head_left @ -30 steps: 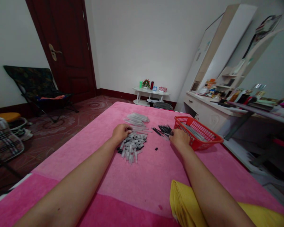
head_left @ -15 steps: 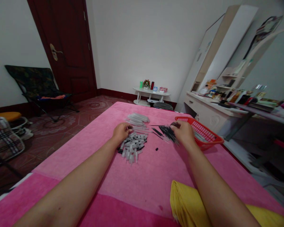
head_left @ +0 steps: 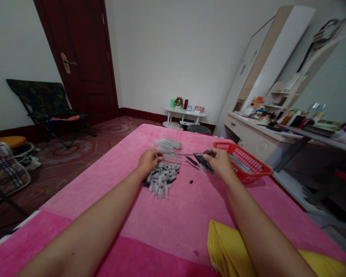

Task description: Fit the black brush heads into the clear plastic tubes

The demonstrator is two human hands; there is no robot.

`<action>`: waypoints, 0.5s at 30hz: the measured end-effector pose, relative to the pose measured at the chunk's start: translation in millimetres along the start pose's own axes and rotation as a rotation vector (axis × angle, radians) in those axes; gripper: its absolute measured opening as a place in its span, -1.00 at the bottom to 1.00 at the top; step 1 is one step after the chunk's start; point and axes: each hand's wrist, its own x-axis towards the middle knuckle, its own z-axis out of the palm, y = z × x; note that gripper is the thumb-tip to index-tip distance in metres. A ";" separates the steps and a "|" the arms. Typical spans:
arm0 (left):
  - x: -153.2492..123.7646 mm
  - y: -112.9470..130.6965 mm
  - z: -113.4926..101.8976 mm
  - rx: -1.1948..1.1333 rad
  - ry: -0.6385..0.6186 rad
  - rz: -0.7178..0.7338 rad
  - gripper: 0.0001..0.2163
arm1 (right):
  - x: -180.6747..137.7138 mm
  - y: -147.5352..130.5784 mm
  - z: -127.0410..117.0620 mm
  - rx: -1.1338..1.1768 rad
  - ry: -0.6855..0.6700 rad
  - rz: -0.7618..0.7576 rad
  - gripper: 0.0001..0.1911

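Note:
My right hand [head_left: 220,161] pinches a thin dark pen refill [head_left: 192,154], held level and pointing left. My left hand [head_left: 149,161] is closed at the fingertips, facing the refill's far end; what it pinches is too small to make out. Between and below my hands lies a heap of short whitish pen parts with some black ones [head_left: 161,180]. Behind it is a stack of clear pen tubes [head_left: 167,144]. Dark refills [head_left: 201,162] lie in a loose bunch under my right hand. A small black piece [head_left: 191,182] sits alone on the pink cloth.
A red basket [head_left: 258,176] with pale slender sticks in it stands right beside my right hand. Folded yellow fabric [head_left: 227,246] lies under my right forearm. A pink cloth [head_left: 167,219] covers the table. A dressing table [head_left: 253,134] stands beyond the right edge.
My right hand has moved slightly left, bringing the refill closer to my left hand. My left hand has stayed nearly in place.

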 end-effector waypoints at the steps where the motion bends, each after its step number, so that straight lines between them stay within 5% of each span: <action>1: 0.2 0.9 -0.2 0.014 -0.002 0.010 -0.85 | -1.0 -3.0 -0.5 -0.016 0.002 0.000 -0.89; 15: -1.0 3.8 -2.8 0.096 -0.006 -0.019 -0.85 | -0.1 -4.5 -9.9 -0.104 0.006 -0.014 -0.89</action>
